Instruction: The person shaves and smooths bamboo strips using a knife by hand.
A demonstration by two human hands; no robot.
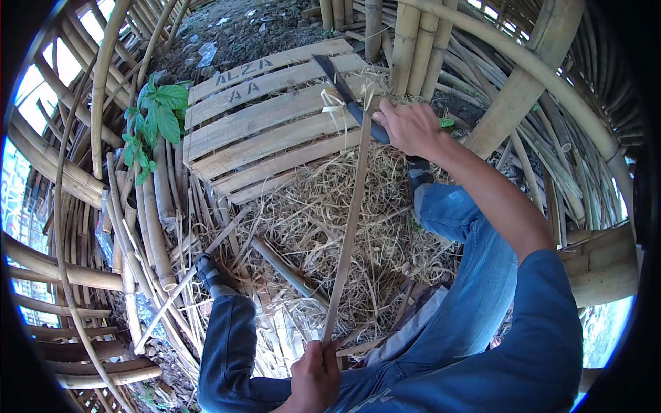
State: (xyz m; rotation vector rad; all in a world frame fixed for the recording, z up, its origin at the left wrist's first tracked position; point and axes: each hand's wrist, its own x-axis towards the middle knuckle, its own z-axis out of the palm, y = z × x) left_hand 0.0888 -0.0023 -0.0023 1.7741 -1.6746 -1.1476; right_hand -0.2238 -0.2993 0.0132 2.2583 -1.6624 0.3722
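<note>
My left hand is closed round the lower end of a long, thin bamboo strip, low in front of my body. The strip slants up and away to the knife. My right hand grips a knife with a dark blade and a dark handle; the blade points up and to the left. Where the strip's far end meets the knife, I cannot tell how the two touch. Pale curled shavings hang there. Behind the knife lies a slatted wooden crate with dark lettering.
A heap of bamboo shavings covers the ground between my legs. A short bamboo piece lies on it. Bamboo poles and a leafy green plant are at the left. Upright bamboo posts and stacked bamboo strips are at the right.
</note>
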